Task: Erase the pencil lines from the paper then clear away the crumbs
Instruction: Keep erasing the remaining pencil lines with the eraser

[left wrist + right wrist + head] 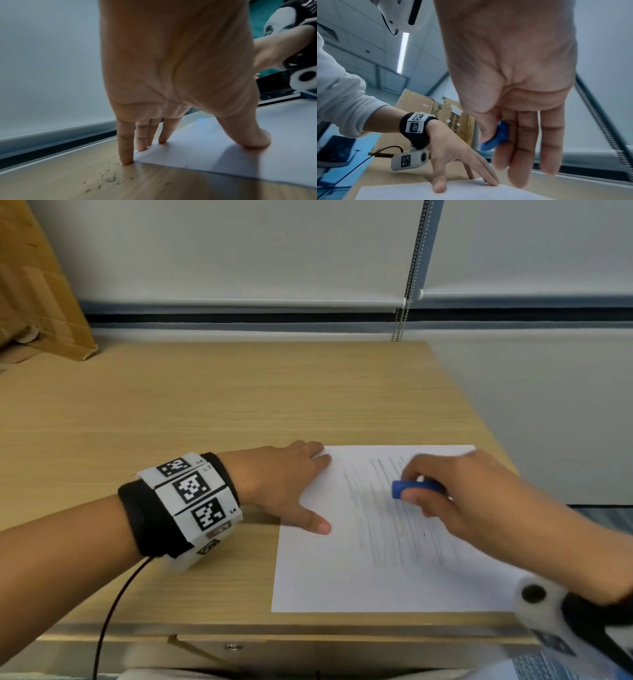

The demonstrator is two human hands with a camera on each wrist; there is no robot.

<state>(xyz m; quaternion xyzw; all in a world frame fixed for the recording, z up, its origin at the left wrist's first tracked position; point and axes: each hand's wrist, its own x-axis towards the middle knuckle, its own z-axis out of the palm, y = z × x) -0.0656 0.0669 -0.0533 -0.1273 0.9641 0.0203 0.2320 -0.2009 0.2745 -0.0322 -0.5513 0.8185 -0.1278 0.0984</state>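
Note:
A white sheet of paper (325, 577) lies on the wooden desk (205, 405), covered in grey pencil lines (387, 529). My left hand (291, 487) lies flat with spread, straight fingers on the sheet's left edge (197, 152), pressing it down; the thumb (437, 181) is also on the sheet. My right hand (455, 494) pinches a blue eraser (411, 489) between thumb and fingers, low over the upper part of the lines; in the right wrist view the eraser (494, 136) shows under the thumb. Grey eraser crumbs (109, 178) are scattered on the desk left of the sheet.
A flattened cardboard box (37, 296) leans at the desk's back left corner. Window blinds with a bead chain (407, 285) hang behind the desk. The desk's right edge (479, 419) runs close to the sheet. A black cable (113, 604) trails from my left wristband.

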